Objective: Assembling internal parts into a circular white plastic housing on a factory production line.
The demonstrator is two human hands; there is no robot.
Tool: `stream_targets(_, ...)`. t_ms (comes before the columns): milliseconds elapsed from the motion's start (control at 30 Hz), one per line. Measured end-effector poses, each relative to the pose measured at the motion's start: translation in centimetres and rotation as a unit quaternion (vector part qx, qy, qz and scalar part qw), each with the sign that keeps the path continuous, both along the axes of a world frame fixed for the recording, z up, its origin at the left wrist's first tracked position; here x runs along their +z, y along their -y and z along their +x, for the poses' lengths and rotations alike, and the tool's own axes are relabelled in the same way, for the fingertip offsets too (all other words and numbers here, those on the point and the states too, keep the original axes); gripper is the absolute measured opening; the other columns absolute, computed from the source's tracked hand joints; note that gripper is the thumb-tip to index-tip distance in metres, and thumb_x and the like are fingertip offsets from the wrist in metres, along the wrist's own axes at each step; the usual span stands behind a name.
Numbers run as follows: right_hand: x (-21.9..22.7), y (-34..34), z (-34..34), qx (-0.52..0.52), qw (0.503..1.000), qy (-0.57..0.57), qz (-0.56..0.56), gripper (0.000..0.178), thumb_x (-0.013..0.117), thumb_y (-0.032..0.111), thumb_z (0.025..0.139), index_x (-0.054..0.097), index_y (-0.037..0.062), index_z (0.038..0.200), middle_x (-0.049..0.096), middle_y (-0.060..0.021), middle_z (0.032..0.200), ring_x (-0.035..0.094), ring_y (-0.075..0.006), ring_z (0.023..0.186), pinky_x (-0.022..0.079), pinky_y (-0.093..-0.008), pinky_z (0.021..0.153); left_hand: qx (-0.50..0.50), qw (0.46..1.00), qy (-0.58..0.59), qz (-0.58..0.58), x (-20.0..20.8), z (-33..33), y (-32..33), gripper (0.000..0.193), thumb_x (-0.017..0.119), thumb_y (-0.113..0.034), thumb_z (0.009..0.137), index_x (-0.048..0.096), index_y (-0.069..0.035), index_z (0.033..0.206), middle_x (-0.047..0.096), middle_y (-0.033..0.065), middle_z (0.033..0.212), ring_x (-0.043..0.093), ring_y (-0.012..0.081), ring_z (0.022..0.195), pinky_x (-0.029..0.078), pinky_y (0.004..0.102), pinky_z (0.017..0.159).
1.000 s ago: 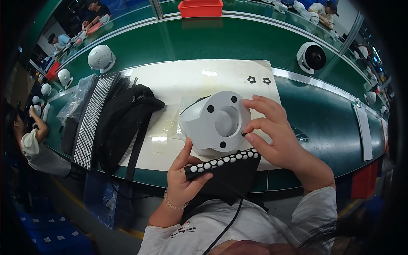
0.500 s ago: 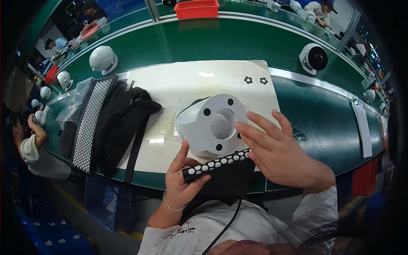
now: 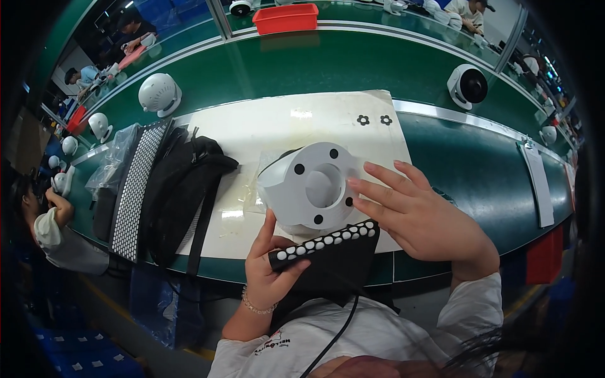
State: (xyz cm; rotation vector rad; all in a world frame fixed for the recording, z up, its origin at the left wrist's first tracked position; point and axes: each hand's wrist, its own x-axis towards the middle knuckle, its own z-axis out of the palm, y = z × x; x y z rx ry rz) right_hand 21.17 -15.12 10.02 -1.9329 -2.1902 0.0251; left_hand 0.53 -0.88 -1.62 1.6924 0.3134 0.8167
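Observation:
A white rounded appliance lies tipped on the pale work sheet, its ring-shaped base turned up. Several black round pads sit around that base. My left hand is closed on a black sheet with rows of white dots, bent so that a dotted edge faces up; its index fingertip touches the appliance's lower left side. My right hand has its fingers spread at the base's right side, beside the lower-right pad. Whether a fingertip touches the base I cannot tell.
A black bag and a dotted sheet lie left, with clear plastic. White appliances stand on the green belt beyond. A red bin is at the back, a white strip far right. Other people work nearby.
My right hand has drawn slightly back from the base, uncovering the lower-right black pad and the dotted edge's right end. The appliances on the belt have shifted a little to the right.

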Motion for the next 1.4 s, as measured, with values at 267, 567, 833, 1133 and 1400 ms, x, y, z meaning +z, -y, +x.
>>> stream_targets(267,-0.6,-0.3,-1.2,0.016,0.999,0.045,0.02,0.032,0.051,0.004,0.071,0.057,-0.0043,0.102,0.04,-0.0113,0.129,0.032,-0.025,0.124,0.025,-0.0436,0.099,-0.012,0.999,-0.016,0.03,0.2,-0.2,-0.2,0.023,0.072,-0.003,0.064,0.063,0.005,0.084,0.033,0.0225,0.133,0.057,0.0124,0.066,0.046,0.022,0.061)
stream_targets(567,-2.1,-2.1,1.2,-0.003,0.981,-0.14,0.132,0.017,0.052,0.002,0.07,0.059,0.0026,0.086,0.049,-0.0109,0.116,0.045,-0.0244,0.111,0.034,-0.039,0.09,0.008,1.0,-0.012,-0.008,0.0,-0.2,0.0,0.048,0.072,-0.004,0.065,0.053,0.008,0.107,0.045,0.0201,0.124,0.055,0.0102,0.065,0.044,0.021,0.061)
stream_targets(833,-4.4,-3.1,2.2,-0.139,0.682,-0.716,-0.061,0.038,0.058,0.01,0.077,0.046,-0.0012,0.111,0.053,-0.0072,0.093,0.053,-0.0144,0.087,0.042,-0.0265,0.08,0.017,0.999,0.015,-0.025,0.2,0.1,0.7,0.072,0.071,-0.004,0.066,0.034,0.007,0.126,0.059,0.0114,0.092,0.054,0.0084,0.067,0.042,0.0184,0.063)
stream_targets(1133,-4.8,-3.5,1.7,-0.106,0.682,-0.72,-0.078,0.036,0.056,0.007,0.077,0.046,-0.0021,0.11,0.057,-0.0085,0.093,0.055,-0.0129,0.084,0.044,-0.0259,0.079,0.023,0.999,-0.009,-0.045,0.7,0.1,1.0,0.088,0.072,-0.016,0.069,0.016,0.006,0.133,0.056,0.0031,0.076,0.052,0.0077,0.071,0.037,0.0177,0.069)
stream_targets(1400,-4.9,-4.3,2.1,-0.093,0.732,-0.67,-0.081,0.032,0.059,0.012,0.076,0.048,0.0006,0.104,0.057,-0.0065,0.089,0.054,-0.0109,0.077,0.044,-0.0247,0.068,0.014,1.0,0.004,-0.009,0.4,-0.1,0.4,0.084,0.07,-0.002,0.066,0.02,0.006,0.132,0.057,0.0056,0.076,0.053,0.0072,0.063,0.041,0.0173,0.061)
